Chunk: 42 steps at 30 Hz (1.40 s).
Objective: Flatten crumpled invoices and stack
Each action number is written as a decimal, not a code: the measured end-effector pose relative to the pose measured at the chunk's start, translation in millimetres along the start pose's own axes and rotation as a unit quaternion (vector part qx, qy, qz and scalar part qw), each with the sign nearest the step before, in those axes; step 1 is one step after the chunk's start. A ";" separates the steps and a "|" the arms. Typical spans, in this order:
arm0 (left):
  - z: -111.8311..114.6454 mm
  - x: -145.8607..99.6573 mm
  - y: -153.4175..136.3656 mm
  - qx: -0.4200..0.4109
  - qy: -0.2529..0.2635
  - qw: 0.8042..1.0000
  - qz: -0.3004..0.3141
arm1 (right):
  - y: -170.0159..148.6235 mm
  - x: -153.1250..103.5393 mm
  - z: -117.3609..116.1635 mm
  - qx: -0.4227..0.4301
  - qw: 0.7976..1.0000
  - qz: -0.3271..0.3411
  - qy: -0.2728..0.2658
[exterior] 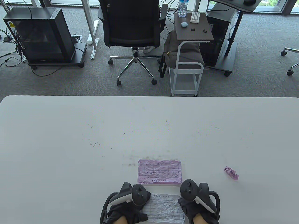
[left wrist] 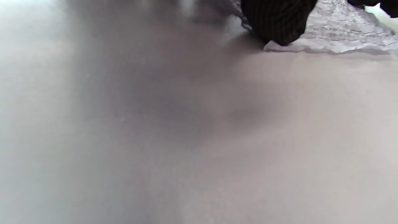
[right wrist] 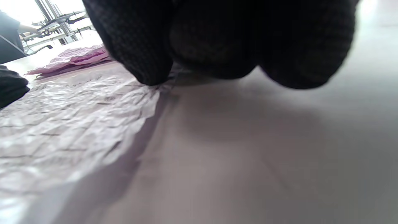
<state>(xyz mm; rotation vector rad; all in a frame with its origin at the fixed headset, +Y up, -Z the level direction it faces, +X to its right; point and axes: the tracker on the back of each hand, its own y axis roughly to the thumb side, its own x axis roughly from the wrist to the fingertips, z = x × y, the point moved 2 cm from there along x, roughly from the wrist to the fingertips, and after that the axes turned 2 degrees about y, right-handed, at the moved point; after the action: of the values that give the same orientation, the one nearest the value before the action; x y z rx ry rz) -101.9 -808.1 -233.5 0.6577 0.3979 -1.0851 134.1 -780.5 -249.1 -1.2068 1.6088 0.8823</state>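
One white invoice (exterior: 163, 207) lies creased but spread on the bench (exterior: 70, 140), at the near edge, and both hands are on it. The left hand (exterior: 126, 210) presses its left edge; the left wrist view shows a gloved fingertip (left wrist: 276, 25) down on the paper's border. The right hand (exterior: 196, 207) presses the right edge, fingers (right wrist: 140, 46) laid on the sheet, nothing gripped as far as the dark close-up lets me judge. Just beyond the white invoice sits one pink stack (exterior: 159, 171) of flattened sheets, squared up; how many sheets it holds cannot be told. Right of that stack, well apart, one pink ball (exterior: 231, 173) lies crumpled. Both the white sheet and the stack carry a printed grid with a heading line, too small to read.
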 end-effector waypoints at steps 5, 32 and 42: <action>0.1 0.1 0.0 -0.001 0.000 1.000 0.001 | -1.7 0.2 0.6 0.002 1.000 0.002 -0.003; 0.6 0.4 -0.1 -0.002 0.001 1.000 0.002 | -14.4 1.0 -3.5 0.276 0.952 0.054 0.120; 1.1 0.6 -0.8 -0.005 0.002 1.000 0.006 | 10.1 -0.8 4.6 0.101 0.994 0.042 0.029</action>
<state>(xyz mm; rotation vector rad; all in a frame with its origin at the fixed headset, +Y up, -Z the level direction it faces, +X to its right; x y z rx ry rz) -102.4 -809.5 -233.3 0.6514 0.4021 -1.0708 125.5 -773.3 -249.7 -1.0387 1.7602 0.7218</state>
